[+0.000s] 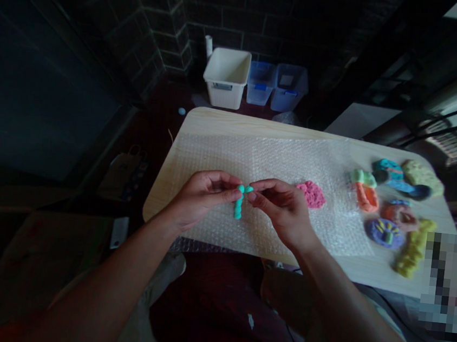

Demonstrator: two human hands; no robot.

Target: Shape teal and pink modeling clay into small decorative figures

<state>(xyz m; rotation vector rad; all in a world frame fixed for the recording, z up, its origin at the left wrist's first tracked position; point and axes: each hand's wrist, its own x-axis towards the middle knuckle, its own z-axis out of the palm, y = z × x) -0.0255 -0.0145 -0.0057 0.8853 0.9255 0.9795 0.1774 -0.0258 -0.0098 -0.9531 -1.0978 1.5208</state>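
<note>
Head view: two bare hands, one mint-green clay strand (238, 208) between them. Left hand (203, 195) has its top end pinched between thumb and fingers; right hand (280, 204) is pinching one small green blob (250, 189) right by that end. One pink clay lump (311, 194) sits just right of the right hand, on the bubble wrap (218, 153) that's under both hands. Farther right of that hand I count at least seven colourful clay pieces, incl. one purple disc (385, 233) and one yellow wavy strip (414, 247). Three bins, one white (227, 78) and two clear bluish, stand beyond the hands.

Hard to make out: fingertips hide part of the strand's top, and I can't tell if the blob touches it. Pixelation covers stuff at far right.

Strand's long axis runs crosswise to the hand-to-hand line, loose end pointing back towards the wearer.
</note>
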